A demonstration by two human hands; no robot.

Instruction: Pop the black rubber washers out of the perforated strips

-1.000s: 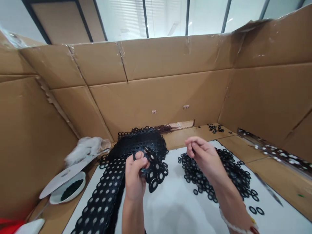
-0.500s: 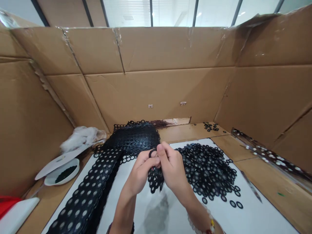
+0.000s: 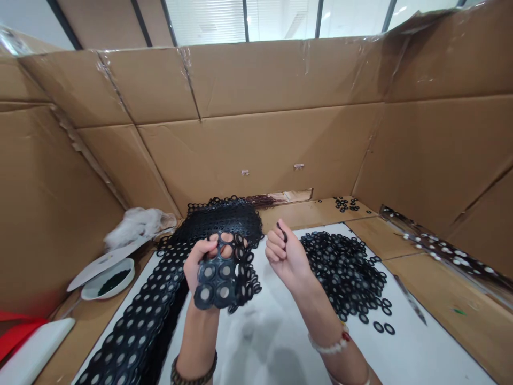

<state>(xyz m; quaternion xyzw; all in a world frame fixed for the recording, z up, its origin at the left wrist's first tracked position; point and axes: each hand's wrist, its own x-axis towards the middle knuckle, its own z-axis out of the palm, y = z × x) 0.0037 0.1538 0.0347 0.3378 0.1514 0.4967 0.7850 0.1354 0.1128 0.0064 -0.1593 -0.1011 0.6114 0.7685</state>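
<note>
Two bare hands, the left hand (image 3: 193, 266) and the right hand (image 3: 290, 264), are held well apart above a white board (image 3: 266, 315). Left thumb and fingers clamp the upper part of a black perforated sheet (image 3: 216, 280), which hangs below the grip, pale discs showing in its lower holes and a bunched, ring-edged portion on its right side. Right-hand fingers are curled in, with a small black ring (image 3: 282, 233) pinched near the tip of the thumb and forefinger.

Just beyond the right forearm, a heap of loose rings (image 3: 344, 272) spreads over the board, with a pair of rings (image 3: 383, 327) lying near its closest edge. A slim pointed tool (image 3: 412, 305) rests farther right. On the left, a long dotted black strip (image 3: 136, 329) runs toward a dark mound of perforated material (image 3: 224, 219) behind the left hand.

Left of the board sit a white bowl (image 3: 92, 291) with dark contents, a pale flat piece (image 3: 102, 266) partly over it, and a fluffy white wad (image 3: 130, 229). Cardboard walls (image 3: 260, 139) enclose the work surface.
</note>
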